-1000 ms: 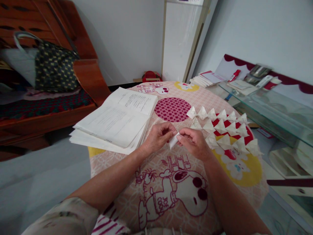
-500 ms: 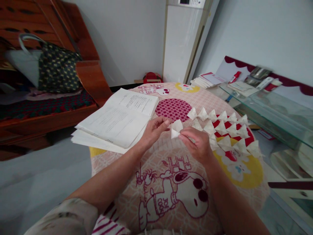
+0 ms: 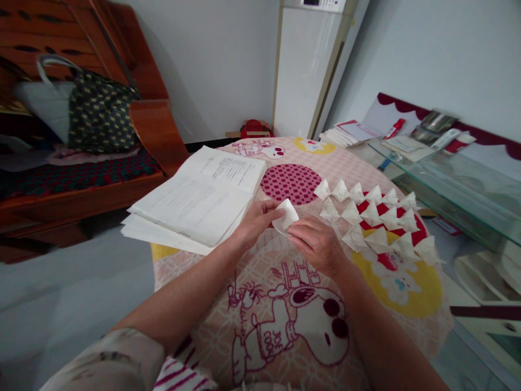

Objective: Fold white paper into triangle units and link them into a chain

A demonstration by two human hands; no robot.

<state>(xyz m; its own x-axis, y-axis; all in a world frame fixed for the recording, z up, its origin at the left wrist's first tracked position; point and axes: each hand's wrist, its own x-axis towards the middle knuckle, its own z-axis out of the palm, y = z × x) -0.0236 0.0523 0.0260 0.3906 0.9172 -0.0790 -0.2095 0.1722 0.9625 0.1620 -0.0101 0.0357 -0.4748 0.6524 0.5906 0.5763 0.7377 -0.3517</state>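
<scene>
A small white folded paper piece [image 3: 286,217] sits between both hands above the round table. My left hand [image 3: 255,221] pinches its left edge with fingers closed. My right hand [image 3: 315,243] presses on its lower right side, fingers curled over it. Several finished folded paper triangles [image 3: 376,220] lie in rows to the right, on the pink cartoon tablecloth [image 3: 285,315]. An open stack of printed paper sheets [image 3: 195,198] lies just left of my left hand.
A glass-topped table [image 3: 459,184] with booklets and small items stands at the right. A wooden bench [image 3: 81,179] with a dark patterned bag [image 3: 97,117] is at the left. A tall white appliance [image 3: 303,65] stands behind the table.
The paper piece went from a narrow pinched strip to a wider folded triangle and moved slightly left. My right hand shifted down and left over it. The view rose a little.
</scene>
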